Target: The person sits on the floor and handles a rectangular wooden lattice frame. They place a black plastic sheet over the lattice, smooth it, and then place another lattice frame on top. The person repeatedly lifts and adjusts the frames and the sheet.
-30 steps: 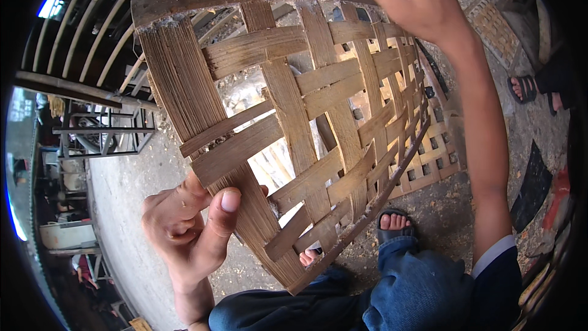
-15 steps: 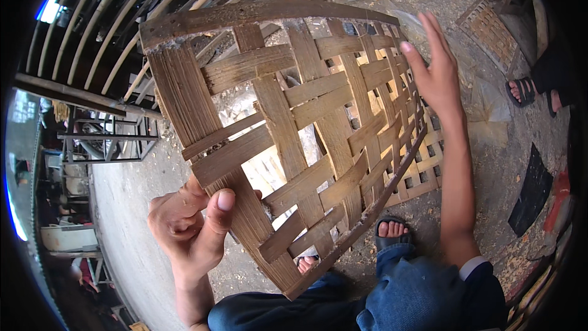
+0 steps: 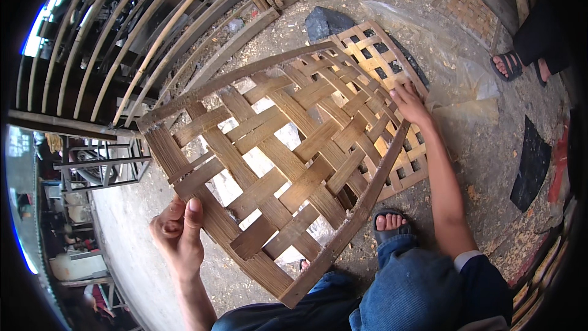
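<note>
A large woven panel of wide bamboo strips [image 3: 306,171], framed by flat wooden borders, slants in front of me above the floor. My left hand [image 3: 179,233] is closed on its near-left border, thumb on top and the fingers mostly behind. Some strip ends stand loose near that thumb. My right hand [image 3: 410,104] lies at the panel's far right end, back of the hand up and fingers extended over the weave. Beneath that end, a second woven panel [image 3: 422,86] with a square-holed lattice rests on the floor, partly covered by the first.
Curved bamboo poles form a rack [image 3: 122,43] at the upper left, with a metal frame [image 3: 101,164] below. A dark block [image 3: 327,22] and plastic sheeting [image 3: 453,55] lie on the littered floor. Another panel [image 3: 468,12] and a person's sandalled foot [image 3: 507,66] are at the upper right.
The held panel has tipped lower and flatter, uncovering more of the second panel. My right hand has come down from above the edge onto the far end. My left hand keeps its grip.
</note>
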`<state>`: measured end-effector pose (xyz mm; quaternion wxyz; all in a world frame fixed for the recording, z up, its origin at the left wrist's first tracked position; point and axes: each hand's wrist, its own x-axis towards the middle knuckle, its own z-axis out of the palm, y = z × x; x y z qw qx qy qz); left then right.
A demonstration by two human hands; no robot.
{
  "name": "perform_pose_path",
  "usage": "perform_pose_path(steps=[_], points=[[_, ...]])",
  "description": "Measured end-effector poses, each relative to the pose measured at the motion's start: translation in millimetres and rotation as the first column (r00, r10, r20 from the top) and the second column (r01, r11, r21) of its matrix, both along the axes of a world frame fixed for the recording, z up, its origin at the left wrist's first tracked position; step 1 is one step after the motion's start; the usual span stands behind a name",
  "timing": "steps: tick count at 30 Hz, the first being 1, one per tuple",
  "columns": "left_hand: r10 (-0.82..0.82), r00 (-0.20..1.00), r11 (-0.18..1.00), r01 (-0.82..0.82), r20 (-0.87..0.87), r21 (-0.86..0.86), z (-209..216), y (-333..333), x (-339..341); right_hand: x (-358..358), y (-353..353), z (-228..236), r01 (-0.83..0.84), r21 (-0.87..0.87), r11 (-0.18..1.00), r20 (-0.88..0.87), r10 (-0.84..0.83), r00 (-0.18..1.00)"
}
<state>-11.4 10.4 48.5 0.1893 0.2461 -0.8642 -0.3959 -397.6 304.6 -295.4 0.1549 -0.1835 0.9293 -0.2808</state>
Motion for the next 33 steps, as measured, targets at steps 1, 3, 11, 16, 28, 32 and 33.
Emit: perform_pose_path(steps=[1,3,11,16,28,32,33], points=[[0.023,1.000,1.000,-0.023,-0.001,-0.001,-4.1,-6.2,1.6,6.2,-8.6,2.1,0.034,-0.135,0.990,-0.010,-0.036,0.999],[0.059,0.998,0.998,-0.058,-0.031,0.029,-8.0,-12.0,7.7,32.7,-30.0,39.9,-0.008,-0.315,0.949,-0.050,-0.009,0.999],[0.030,0.998,0.999,-0.027,-0.058,0.047,-12.3,-19.6,-3.4,201.5,-133.8,210.8,-0.806,-0.468,0.362,-0.639,0.492,0.592],[0.075,0.997,0.996,-0.075,0.012,0.043,-23.8,-27.6,1.8,156.5,-111.8,112.3,-0.630,-0.155,0.761,-0.527,0.476,0.704],[0.125,0.992,0.989,-0.123,-0.020,0.081,-19.3,-24.8,-3.0,95.0,-115.7,181.1,-0.469,-0.470,0.747,-0.430,0.270,0.861],[0.111,0.992,0.993,-0.113,0.057,0.028,-8.6,-21.7,1.3,157.3,-172.7,245.1,-0.805,-0.433,0.407,-0.712,0.393,0.582],[0.103,0.994,0.984,-0.097,-0.034,0.148,-8.5,-15.0,-1.3,173.4,-182.7,253.9,-0.851,-0.398,0.342,-0.760,0.396,0.515]])
